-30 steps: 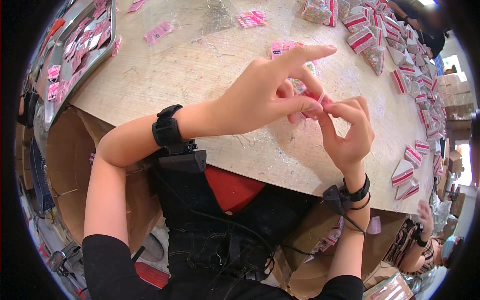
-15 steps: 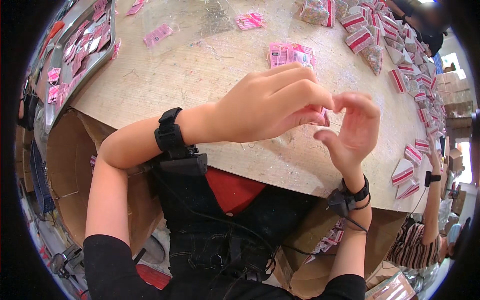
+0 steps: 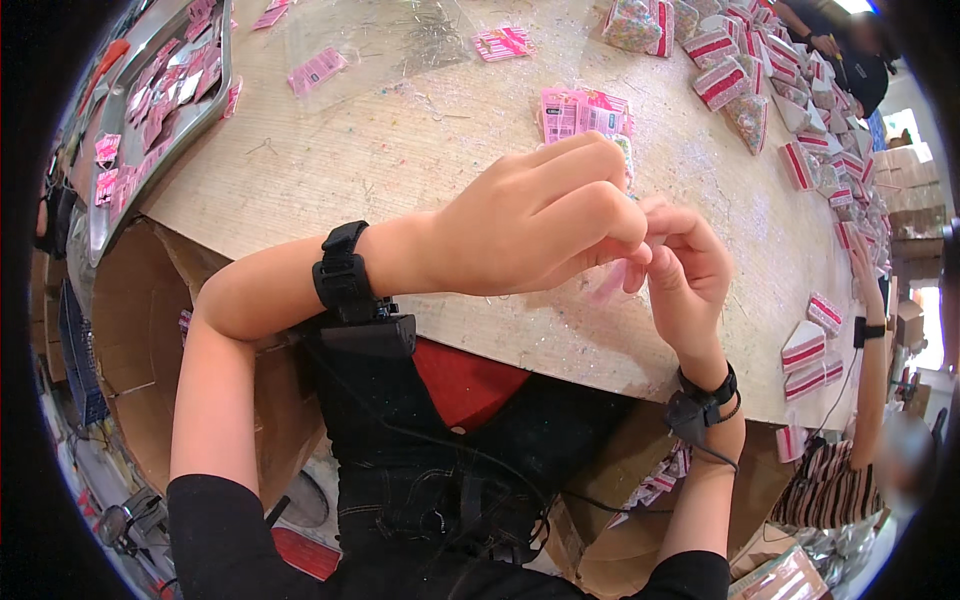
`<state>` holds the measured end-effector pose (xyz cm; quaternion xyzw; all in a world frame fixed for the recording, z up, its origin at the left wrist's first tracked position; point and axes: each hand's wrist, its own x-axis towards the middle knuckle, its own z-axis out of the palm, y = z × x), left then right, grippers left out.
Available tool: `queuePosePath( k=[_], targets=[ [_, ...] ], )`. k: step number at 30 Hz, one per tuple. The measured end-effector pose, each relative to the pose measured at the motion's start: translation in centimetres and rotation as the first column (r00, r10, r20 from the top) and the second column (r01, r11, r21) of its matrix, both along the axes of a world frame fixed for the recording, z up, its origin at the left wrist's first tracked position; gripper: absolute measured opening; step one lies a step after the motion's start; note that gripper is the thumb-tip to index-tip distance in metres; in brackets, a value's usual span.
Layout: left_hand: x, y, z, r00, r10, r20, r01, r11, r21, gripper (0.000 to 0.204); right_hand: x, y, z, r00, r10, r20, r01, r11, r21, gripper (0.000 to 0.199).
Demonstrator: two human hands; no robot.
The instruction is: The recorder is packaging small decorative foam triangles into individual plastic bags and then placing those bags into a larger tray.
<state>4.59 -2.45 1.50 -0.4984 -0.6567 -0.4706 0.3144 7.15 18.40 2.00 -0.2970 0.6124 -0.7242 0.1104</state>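
Observation:
My left hand [image 3: 545, 215] is closed above the table, its fingers bent over with the palm hidden. A pink piece like a small card [image 3: 606, 282], blurred and partly covered, shows below its fingertips. My right hand [image 3: 692, 275] meets it from the right, thumb and fingers pinched together at the left fingertips. What the right fingers pinch is too small and covered to make out. Just beyond my left knuckles lies a small pile of pink printed cards [image 3: 570, 112], with a clear packet edge [image 3: 627, 150] beside it.
A metal tray [image 3: 225, 75] of pink cards stands at far left. Thin wire-like strands [image 3: 425, 35] lie on a clear sheet. Many filled bags with pink-and-white tops [image 3: 722, 82] line the right side. Cardboard boxes [image 3: 145, 350] stand below the table edge. Another person's arm [image 3: 868, 370] reaches in at right.
My right hand has moved left and closed its fingers against my left fingertips. The pink piece has swung lower. At right, the other person's arm and several bags have shifted.

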Motion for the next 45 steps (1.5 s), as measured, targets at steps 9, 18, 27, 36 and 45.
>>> queuePosePath(
  k=[9,18,27,36,45],
  targets=[
    [-0.5,0.2,0.5,0.995,-0.003,-0.096,-0.001,0.999,-0.049,0.040,0.3,0.5,1.0,0.995,-0.095,-0.036,0.100,0.972,0.212,0.012],
    [-0.6,-0.2,0.6,0.971,-0.011,-0.238,-0.023,0.990,-0.139,0.029,-0.7,0.6,1.8,0.900,0.150,-0.409,0.042,0.905,0.424,0.010],
    [-0.3,0.3,0.1,0.996,0.055,0.064,-0.052,0.998,-0.043,0.024,0.8,-1.1,0.6,0.776,-0.242,-0.582,0.452,0.857,0.247,0.022],
    [1.8,1.0,-0.1,0.566,-0.157,0.809,0.116,0.987,0.110,0.020,0.0,-1.2,0.5,0.146,-0.110,-0.983,0.739,0.673,0.034,0.032],
    [1.0,0.2,0.8,0.878,0.173,0.446,-0.091,0.976,-0.199,0.030,0.0,-1.2,0.5,0.179,-0.054,-0.982,0.703,0.706,0.089,0.029]
  ],
)
